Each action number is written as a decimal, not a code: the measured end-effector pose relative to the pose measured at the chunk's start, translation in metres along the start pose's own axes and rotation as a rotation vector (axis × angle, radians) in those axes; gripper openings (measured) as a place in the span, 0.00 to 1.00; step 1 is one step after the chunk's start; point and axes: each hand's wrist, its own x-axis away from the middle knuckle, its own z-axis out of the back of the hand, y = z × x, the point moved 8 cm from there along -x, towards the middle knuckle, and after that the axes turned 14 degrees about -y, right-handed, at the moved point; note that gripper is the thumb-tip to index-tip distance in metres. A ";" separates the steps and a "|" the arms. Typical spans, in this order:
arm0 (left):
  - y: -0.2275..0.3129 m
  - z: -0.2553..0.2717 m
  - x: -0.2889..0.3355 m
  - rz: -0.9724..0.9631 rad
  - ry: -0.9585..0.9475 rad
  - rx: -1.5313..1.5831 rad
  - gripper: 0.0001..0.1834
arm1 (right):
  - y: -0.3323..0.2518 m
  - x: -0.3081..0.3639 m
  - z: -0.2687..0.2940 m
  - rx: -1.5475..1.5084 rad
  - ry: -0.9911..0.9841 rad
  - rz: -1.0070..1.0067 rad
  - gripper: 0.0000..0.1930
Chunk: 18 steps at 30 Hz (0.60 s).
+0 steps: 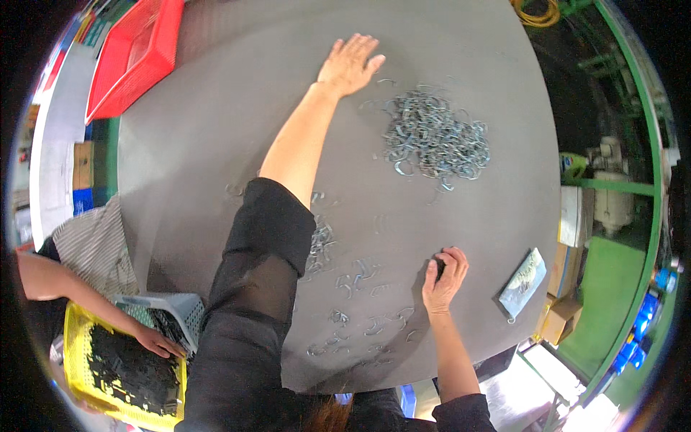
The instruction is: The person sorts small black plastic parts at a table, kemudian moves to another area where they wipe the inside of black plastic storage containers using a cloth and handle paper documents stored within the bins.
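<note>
My left hand (350, 66) is stretched far out over the grey tabletop (237, 108), its fingers spread flat, holding nothing. To its right lies a heap of small curved metal clips (435, 137), with a few loose ones between the hand and the heap. My right hand (445, 279) rests nearer to me on the right, fingers curled toward the thumb around a small dark thing that I cannot make out. Between my arms, more loose curved metal pieces (356, 275) are scattered toward the front edge. My left sleeve partly hides a smaller cluster (322, 241).
A red basket (137, 61) stands at the far left. A light blue pouch (523, 284) lies by the right edge. At the lower left, another person's hand (160, 341) reaches over a yellow basket (75, 360) of black pieces, beside a grey basket (188, 311).
</note>
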 end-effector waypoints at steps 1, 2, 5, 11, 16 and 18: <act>0.028 -0.007 -0.007 -0.074 -0.034 0.022 0.30 | 0.000 0.000 0.002 -0.011 0.001 -0.001 0.09; 0.051 -0.013 -0.012 -0.137 -0.080 0.076 0.30 | 0.001 0.000 0.003 -0.021 -0.005 -0.003 0.09; 0.127 -0.028 -0.015 -0.309 -0.233 0.225 0.29 | 0.004 0.001 0.007 -0.043 -0.006 -0.016 0.10; 0.223 -0.033 0.040 -0.516 -0.491 0.512 0.24 | 0.018 -0.008 0.021 -0.332 -0.041 -0.020 0.11; 0.155 -0.001 0.072 -0.247 -0.377 0.519 0.23 | 0.140 -0.114 0.127 -0.212 0.335 -0.215 0.20; 0.131 0.008 0.067 -0.189 -0.287 0.309 0.26 | 0.230 -0.159 0.140 -0.021 0.430 -0.382 0.29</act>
